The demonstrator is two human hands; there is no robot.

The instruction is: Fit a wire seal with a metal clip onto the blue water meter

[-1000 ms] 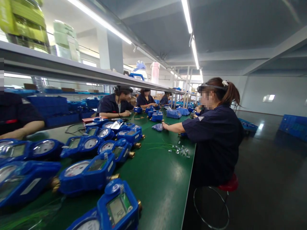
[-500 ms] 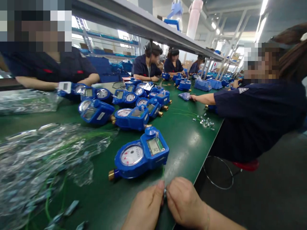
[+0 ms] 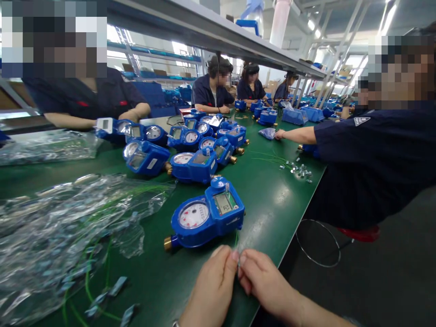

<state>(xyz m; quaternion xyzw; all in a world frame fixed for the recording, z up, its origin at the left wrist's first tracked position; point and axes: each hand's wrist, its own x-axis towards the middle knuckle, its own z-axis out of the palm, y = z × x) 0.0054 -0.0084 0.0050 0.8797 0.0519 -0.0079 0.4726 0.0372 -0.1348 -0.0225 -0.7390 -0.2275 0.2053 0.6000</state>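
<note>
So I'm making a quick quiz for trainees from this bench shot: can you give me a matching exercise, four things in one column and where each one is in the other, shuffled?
Things:
1. nearest blue meter
2. clear plastic bags
3. small metal parts
4. thin green wire

Places:
A. scattered near the table edge by the seated co-worker's arm
B. pinched between the left hand and right hand
C. just beyond both hands, dial facing up
D. spread over the left of the green table

Pairs: 1-C, 2-D, 3-A, 4-B
</note>
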